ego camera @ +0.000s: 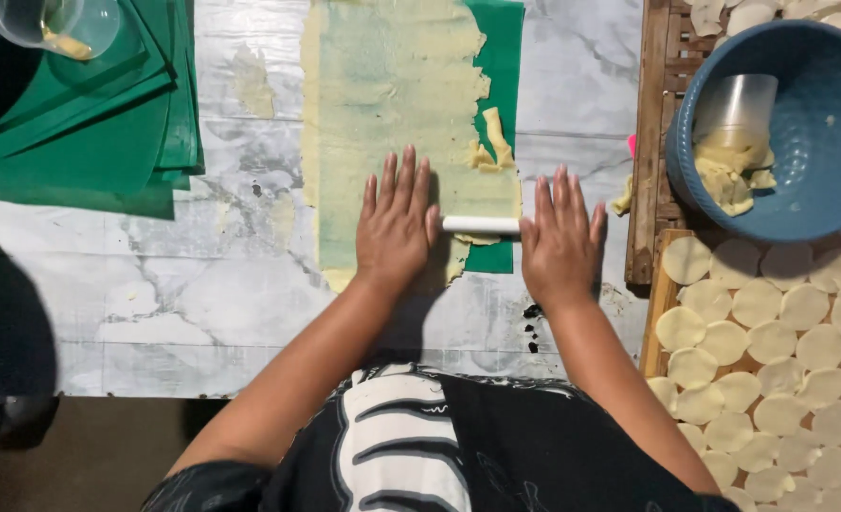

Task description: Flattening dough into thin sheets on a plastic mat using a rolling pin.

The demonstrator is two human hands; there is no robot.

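Observation:
A thin sheet of pale yellow dough (392,104) lies on a green plastic sheet (502,57) on the marble table. A white rolling pin (480,225) rests across the dough's near end. My left hand (397,223) lies flat, fingers spread, on the pin's left part. My right hand (560,242) presses flat on its right end. Torn dough scraps (492,142) sit at the sheet's right edge.
Folded green sheets (89,123) and a clear cup (55,24) lie at the far left. A blue bowl (818,123) holds a clear cup and dough scraps at the right. Below it, a wooden tray (655,313) carries several round dough discs (780,370).

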